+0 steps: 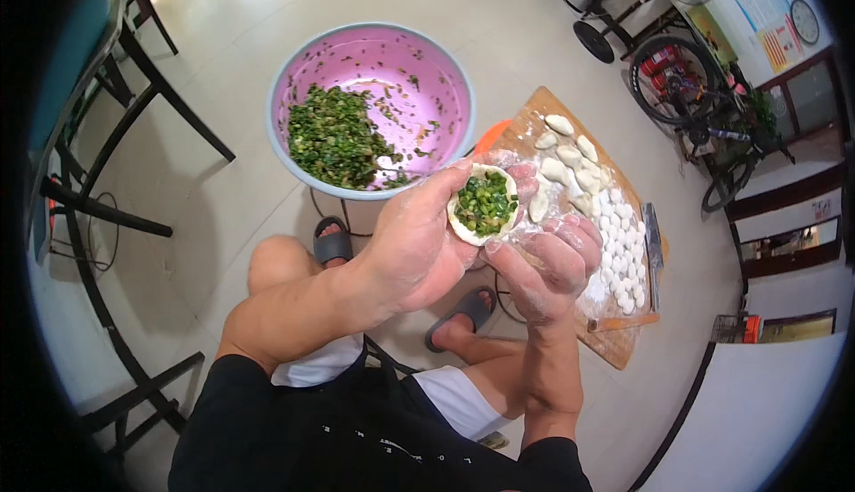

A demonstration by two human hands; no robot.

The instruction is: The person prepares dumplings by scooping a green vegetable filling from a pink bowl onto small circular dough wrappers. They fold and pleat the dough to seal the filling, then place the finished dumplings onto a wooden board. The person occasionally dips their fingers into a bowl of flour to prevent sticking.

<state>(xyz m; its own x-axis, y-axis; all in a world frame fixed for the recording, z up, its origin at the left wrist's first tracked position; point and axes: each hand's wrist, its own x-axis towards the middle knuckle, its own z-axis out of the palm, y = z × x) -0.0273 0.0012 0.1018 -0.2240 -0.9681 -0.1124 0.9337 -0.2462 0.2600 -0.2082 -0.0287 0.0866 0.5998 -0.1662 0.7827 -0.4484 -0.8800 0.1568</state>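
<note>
From the head view, I'm seeing the left hand [419,243] cradling a round of dough [467,234] over the person's lap, between the pink basin [436,73] and the wooden board [545,105]. Its grip is cupping around the dough, the thumb resting along one side and the fingers reaching behind the far edge. Chopped green filling [485,204] is sitting in the middle, leaving a pale rim showing all round. The right hand [548,269] is curling in at the lower right edge; I can't tell whether its grip is pinching the dough or only lying against it.

More chopped greens [334,136] are heaping up on the basin's left side, while pale dumplings [554,170] and small dough lumps [623,256] are lying on the floury board.

To my eye, good handling here is depending on a steady, supporting palm, on greens staying off that bare rim, and on light, even finger pressure, since the stretched dough is probably tearing easily if pulled.
</note>
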